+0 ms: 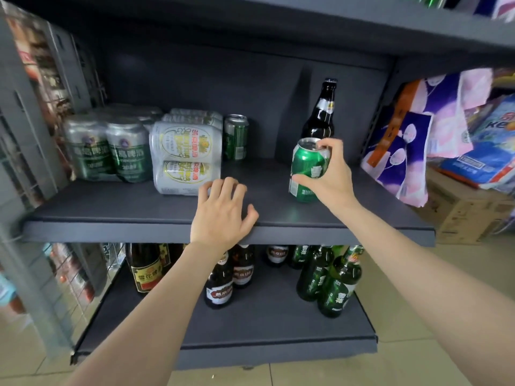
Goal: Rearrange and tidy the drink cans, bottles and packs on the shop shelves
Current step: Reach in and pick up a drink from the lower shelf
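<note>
My right hand (pixel 331 174) grips a green can (pixel 306 165), tilted, at the right of the middle shelf (pixel 139 207). Behind it stands a dark brown bottle (pixel 320 115). My left hand (pixel 223 213) hovers over the shelf's front edge with fingers loosely spread, holding nothing, just right of a white shrink-wrapped can pack (pixel 186 154). A second green can (pixel 236 137) stands upright behind that pack. At the far left sits a pack of silver-and-green cans (pixel 108 149).
The lower shelf (pixel 250 346) holds brown bottles (pixel 220 282) at the middle and green bottles (pixel 328 277) to the right. Wire racks (pixel 33 107) stand at left. Packaged goods (pixel 446 129) and a cardboard box (pixel 468 215) lie at right.
</note>
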`<state>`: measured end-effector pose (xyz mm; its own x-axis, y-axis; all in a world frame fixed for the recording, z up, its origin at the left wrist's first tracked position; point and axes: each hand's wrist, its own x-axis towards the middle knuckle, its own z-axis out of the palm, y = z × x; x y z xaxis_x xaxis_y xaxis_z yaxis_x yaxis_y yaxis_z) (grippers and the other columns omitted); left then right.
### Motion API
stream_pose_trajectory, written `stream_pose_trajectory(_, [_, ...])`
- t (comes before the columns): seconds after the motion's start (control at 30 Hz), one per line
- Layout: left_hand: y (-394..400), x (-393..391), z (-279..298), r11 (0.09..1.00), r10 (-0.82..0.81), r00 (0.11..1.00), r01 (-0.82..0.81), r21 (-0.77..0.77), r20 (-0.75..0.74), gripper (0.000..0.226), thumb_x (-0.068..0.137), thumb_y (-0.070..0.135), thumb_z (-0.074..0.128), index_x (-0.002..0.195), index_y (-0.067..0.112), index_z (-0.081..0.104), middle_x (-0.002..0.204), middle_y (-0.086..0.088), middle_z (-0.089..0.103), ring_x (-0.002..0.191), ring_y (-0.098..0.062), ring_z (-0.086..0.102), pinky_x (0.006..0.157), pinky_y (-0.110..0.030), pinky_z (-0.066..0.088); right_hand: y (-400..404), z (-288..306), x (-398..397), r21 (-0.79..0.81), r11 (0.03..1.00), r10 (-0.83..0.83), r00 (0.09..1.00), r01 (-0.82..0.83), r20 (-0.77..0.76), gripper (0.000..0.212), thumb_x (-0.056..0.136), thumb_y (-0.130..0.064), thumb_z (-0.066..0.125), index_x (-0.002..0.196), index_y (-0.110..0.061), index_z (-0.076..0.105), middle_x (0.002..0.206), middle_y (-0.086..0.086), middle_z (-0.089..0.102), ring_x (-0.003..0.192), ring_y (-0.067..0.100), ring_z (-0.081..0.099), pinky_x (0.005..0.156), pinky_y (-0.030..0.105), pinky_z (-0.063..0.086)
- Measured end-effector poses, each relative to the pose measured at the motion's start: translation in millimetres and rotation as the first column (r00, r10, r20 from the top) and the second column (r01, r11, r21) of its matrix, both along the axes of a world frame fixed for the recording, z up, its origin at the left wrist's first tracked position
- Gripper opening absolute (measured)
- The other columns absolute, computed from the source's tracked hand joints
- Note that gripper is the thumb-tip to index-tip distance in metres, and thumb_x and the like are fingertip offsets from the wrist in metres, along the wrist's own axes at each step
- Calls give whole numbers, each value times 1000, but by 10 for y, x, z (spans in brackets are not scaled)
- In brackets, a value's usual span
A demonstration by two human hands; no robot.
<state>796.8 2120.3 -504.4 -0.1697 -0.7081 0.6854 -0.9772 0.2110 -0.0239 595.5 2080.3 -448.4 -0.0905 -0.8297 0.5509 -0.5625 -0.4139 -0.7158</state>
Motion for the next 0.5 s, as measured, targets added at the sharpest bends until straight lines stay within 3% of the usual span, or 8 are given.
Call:
stream_pose_trajectory(0.13, [-18,11,3,999,-1,999,2,36,-34,44,77,39,37,100,10,61,103,-8,57,90,-29,54,87,-43,36,179,40,-148,29,999,23,996,-21,-84,67,62,-15,84,104,-30,34,112,2,57,106,21,55,90,38,47])
stream_pose_trajectory(0.23, [-58,5,-23,1000,-11,997,13,18,-76,47,76,40,37,104,10,60,109,-9,55,95,-30,51,91,-46,37,169,37,-217,55,995,-87,996,88,-10,68,62,-15,85,105,-25,34,110,1,54,105,22,54,91,40,47])
stream_pose_trajectory(0.33, [-73,-2,2,998,20,958,-36,-49,-288,50,76,38,37,113,9,53,120,-12,47,108,-27,38,102,-52,28,66,48,-216,67,992,-109,994,108,12,69,61,-16,86,106,-24,34,107,1,53,103,21,54,90,40,47])
stream_pose_trajectory(0.4, [-70,-1,25,993,41,889,-87,-81,-456,51,76,35,37,117,7,48,125,-14,43,112,-27,33,100,-53,28,-33,44,-111,82,995,-63,998,63,0,68,61,-18,86,106,-25,35,108,1,55,102,21,55,87,37,48])
stream_pose_trajectory(0.5, [-65,-17,15,983,108,885,-163,-83,-453,51,73,24,40,121,8,46,128,-17,43,110,-35,41,93,-52,35,-228,25,200,86,996,28,1000,-28,4,68,61,-18,85,109,-24,37,108,0,55,102,19,54,88,37,47])
